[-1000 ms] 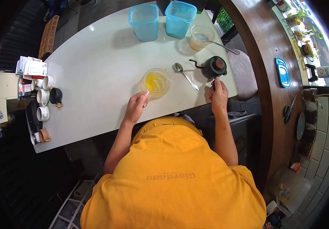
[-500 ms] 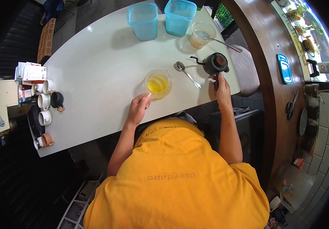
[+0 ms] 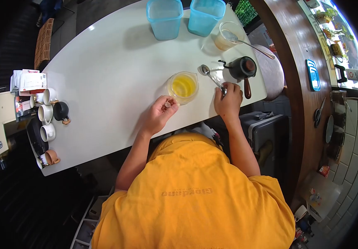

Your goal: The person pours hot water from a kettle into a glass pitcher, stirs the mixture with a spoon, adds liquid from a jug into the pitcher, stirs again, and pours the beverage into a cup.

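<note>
My left hand (image 3: 161, 116) is closed on the handle of a clear glass jug (image 3: 198, 85) with yellow liquid in it, which stands on the white table. With fingers closed round the handle end, my right hand (image 3: 229, 101) grips a metal spoon (image 3: 214, 80). The spoon's bowl lies to the upper left, near the jug. Just beyond my right hand stands a small black kettle (image 3: 241, 68) with a thin spout and a dark wooden handle (image 3: 247, 88), which nobody holds.
Two blue plastic containers (image 3: 165, 25) stand at the far edge of the table (image 3: 108, 91). Beside them is a clear tub (image 3: 225, 41) with a long spoon in it. White cups (image 3: 46, 113) and a black cup line the left edge. A grey stool (image 3: 273, 79) sits right.
My right hand has let go of the kettle's handle and moved left onto the spoon. My left hand stays on the jug. The whole view has shifted slightly.
</note>
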